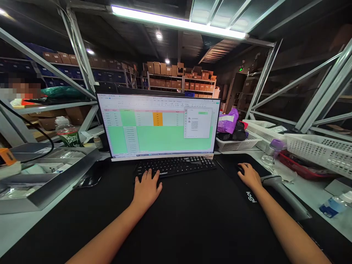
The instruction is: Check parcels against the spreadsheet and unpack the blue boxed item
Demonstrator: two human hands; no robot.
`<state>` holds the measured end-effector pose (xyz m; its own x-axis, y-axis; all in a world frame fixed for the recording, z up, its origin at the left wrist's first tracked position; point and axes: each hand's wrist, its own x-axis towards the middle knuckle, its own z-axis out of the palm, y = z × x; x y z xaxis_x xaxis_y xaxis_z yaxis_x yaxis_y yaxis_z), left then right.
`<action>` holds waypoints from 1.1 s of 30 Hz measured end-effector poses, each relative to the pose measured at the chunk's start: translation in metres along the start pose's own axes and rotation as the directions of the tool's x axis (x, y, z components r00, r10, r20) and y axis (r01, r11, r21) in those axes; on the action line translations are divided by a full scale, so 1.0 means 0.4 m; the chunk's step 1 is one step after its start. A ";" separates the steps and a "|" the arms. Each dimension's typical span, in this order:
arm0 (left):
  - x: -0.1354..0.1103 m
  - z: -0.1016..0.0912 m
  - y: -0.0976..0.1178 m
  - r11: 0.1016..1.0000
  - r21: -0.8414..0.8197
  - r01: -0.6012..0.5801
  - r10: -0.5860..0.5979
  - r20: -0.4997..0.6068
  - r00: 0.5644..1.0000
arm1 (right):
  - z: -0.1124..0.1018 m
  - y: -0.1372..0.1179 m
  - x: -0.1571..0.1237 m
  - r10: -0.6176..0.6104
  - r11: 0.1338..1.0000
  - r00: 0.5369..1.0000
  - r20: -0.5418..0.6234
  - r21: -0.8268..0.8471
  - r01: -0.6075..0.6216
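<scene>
My left hand (pixel 146 190) lies with fingers spread on the left front part of a black keyboard (pixel 178 167). On the black mouse pad (pixel 253 167) to the right, my right hand (pixel 250 176) curves over a dark computer mouse (pixel 241 169), mostly hidden beneath it. Behind the keyboard stands a monitor (pixel 162 143) with a spreadsheet of green, pink and orange cells. A small chat window overlaps it on the right side of the screen. A grey handheld scanner (pixel 288 198) lies beside my right wrist.
To the left are a phone (pixel 88 176), a grey box (pixel 30 196) of packets and a drink bottle (pixel 67 134). White baskets (pixel 319 148), a purple package (pixel 228 123) and a blue-labelled bottle (pixel 334 205) stand right. Shelves of cartons (pixel 165 69) rise behind; a person (pixel 23 90) is far left.
</scene>
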<state>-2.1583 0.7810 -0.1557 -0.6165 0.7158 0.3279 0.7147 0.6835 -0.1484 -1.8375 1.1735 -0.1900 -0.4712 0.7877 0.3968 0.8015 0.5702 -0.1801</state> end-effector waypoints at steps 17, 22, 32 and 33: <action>0.002 0.006 0.000 1.000 -0.008 -0.004 0.004 -0.010 1.000 | 0.036 0.016 0.021 -0.053 0.995 0.998 -0.024 0.085 0.055; 0.001 0.002 0.000 1.000 0.012 -0.014 0.014 0.000 1.000 | 0.040 0.018 0.026 -0.074 0.993 0.996 -0.043 0.092 0.077; 0.002 -0.001 0.004 1.000 -0.011 -0.008 0.008 0.003 1.000 | 0.058 0.032 0.035 -0.106 0.988 0.992 -0.061 0.103 0.112; 0.002 -0.003 0.003 1.000 -0.013 -0.007 0.007 0.004 1.000 | 0.059 0.032 0.036 -0.105 0.989 0.992 -0.064 0.100 0.111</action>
<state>-2.1573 0.7822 -0.1546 -0.6127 0.7214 0.3227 0.7233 0.6764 -0.1388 -1.8425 1.1976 -0.2079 -0.5283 0.7071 0.4700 0.7033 0.6745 -0.2243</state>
